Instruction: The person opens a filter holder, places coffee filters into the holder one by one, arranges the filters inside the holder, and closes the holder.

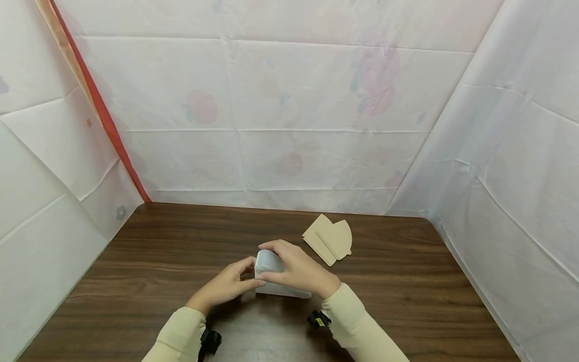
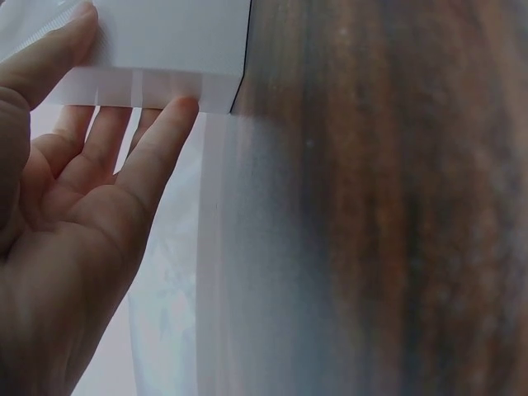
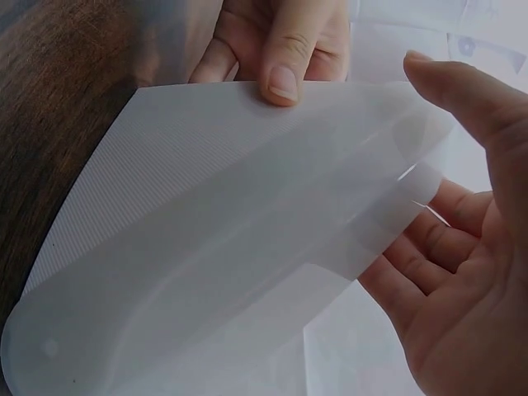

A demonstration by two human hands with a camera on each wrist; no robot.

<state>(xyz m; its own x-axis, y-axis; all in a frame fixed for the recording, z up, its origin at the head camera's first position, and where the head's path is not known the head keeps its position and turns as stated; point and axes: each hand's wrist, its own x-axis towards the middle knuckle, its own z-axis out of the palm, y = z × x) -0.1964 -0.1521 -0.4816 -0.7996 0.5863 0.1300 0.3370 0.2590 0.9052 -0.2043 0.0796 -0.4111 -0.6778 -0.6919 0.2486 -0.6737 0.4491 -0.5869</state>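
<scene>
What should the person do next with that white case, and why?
I'd suggest the left grip steady the white case a little more firmly. Its thumb lies on the ribbed face by one end, while the right grip spans the case from thumb to fingers. With both on it, steadying one side first seems sensible.

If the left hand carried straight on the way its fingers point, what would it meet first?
Most likely the white object: the left hand already touches its end with thumb and fingers, though exact depth is unclear.
</scene>
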